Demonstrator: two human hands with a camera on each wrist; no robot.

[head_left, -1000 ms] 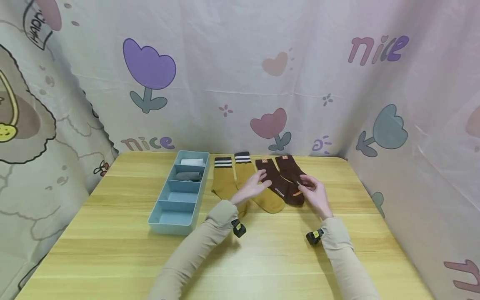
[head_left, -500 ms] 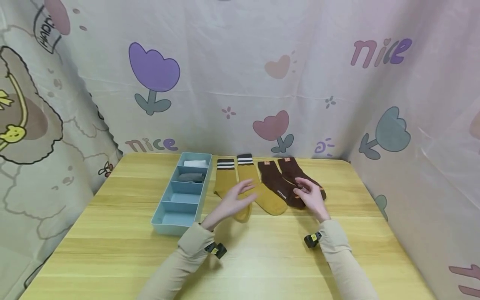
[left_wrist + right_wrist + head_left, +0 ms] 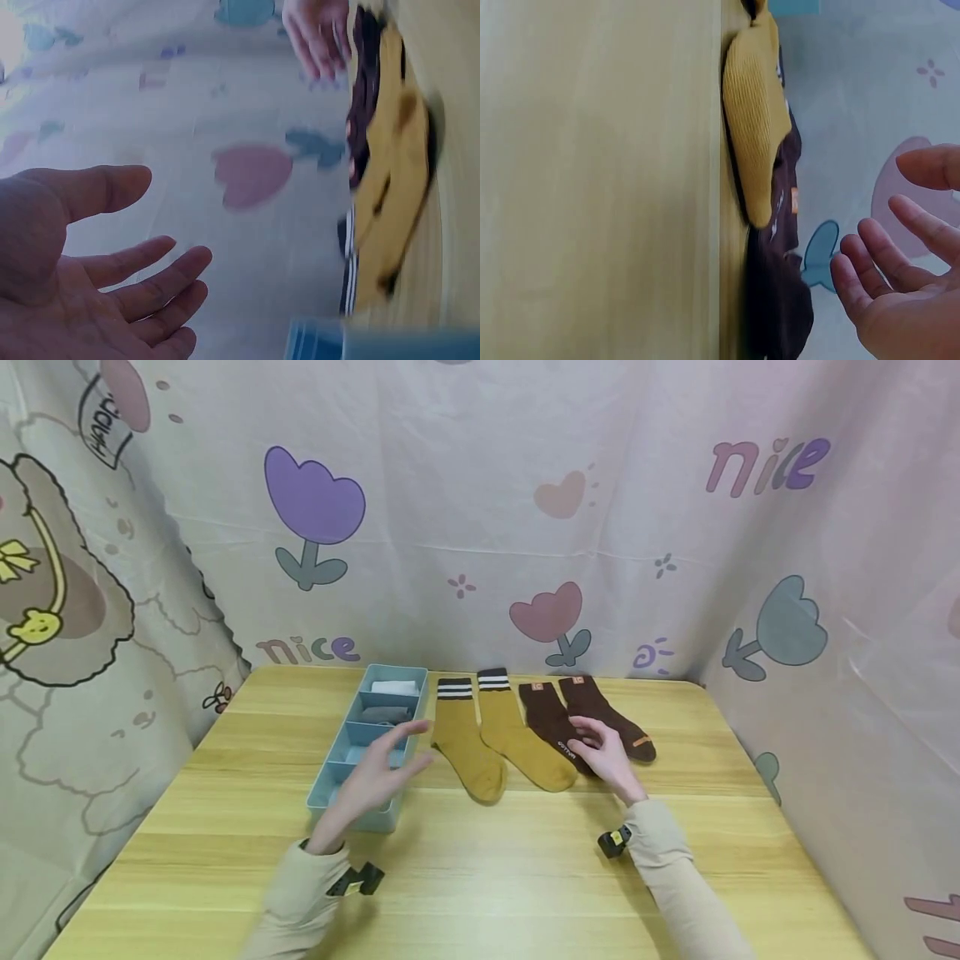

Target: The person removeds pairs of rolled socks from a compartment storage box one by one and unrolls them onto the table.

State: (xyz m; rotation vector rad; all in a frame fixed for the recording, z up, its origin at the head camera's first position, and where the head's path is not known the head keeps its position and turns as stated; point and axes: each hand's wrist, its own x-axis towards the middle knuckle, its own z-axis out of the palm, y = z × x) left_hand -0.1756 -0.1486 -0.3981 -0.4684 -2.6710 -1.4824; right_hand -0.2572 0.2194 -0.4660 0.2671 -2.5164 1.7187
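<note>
My left hand (image 3: 371, 785) hovers over the near compartments of a light blue divided box (image 3: 390, 818), thumb and fingers spread with nothing between them. In the left wrist view that hand (image 3: 112, 262) shows straight fingers. Over the left brown sock (image 3: 546, 714) is my right hand (image 3: 603, 756), holding nothing; in the right wrist view its fingers (image 3: 885, 262) are relaxed and apart from the socks. The right brown sock (image 3: 600, 710) lies flat, its toe bearing an orange mark. To their left lie two mustard socks (image 3: 468, 743) (image 3: 525, 743) with black-and-white striped cuffs.
The box's two far compartments hold a rolled white cloth item (image 3: 393, 687) and a rolled grey one (image 3: 386, 715). A wooden table (image 3: 480, 885) carries everything. A printed curtain (image 3: 435, 510) hangs behind it and along both sides.
My left hand has moved left, from over the socks to over the box. The right hand has shifted slightly left, off the right brown sock, whose toe now points further right.
</note>
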